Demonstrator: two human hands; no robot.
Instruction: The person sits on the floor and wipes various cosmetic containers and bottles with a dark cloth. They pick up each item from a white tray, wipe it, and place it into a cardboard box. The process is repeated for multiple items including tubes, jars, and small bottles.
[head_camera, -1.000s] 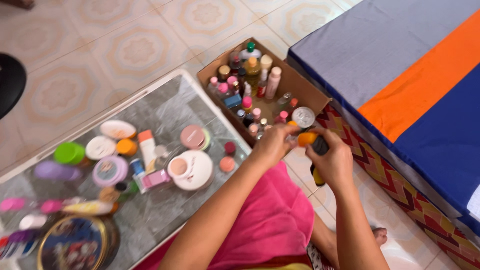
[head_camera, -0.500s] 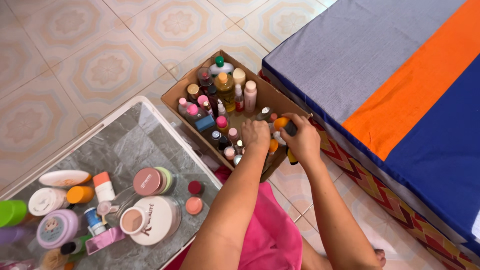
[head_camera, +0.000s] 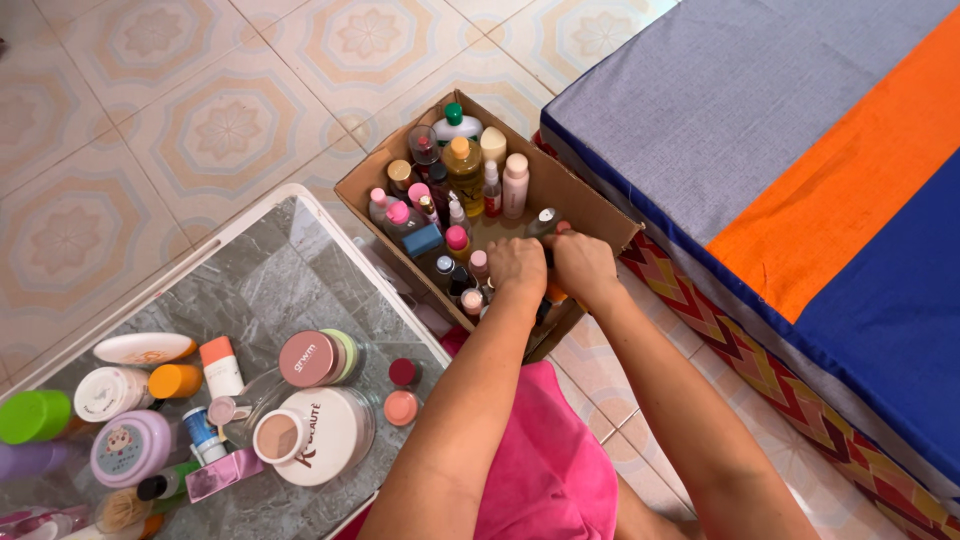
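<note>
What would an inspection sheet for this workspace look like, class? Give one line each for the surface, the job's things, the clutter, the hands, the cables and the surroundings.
Surface: grey marble-look table top with a white edge, on a patterned tile floor.
Job's things: open cardboard box packed with upright bottles and small jars.
Clutter: round white compact, pink-lidded jar, orange-capped tube, green cap and more cosmetics on the table.
Hands: left hand and right hand both down inside the box's near end; what they grip is hidden.
Cables: nothing seen.
Surroundings: bed with a grey, orange and blue cover; pink cloth on the lap.
</note>
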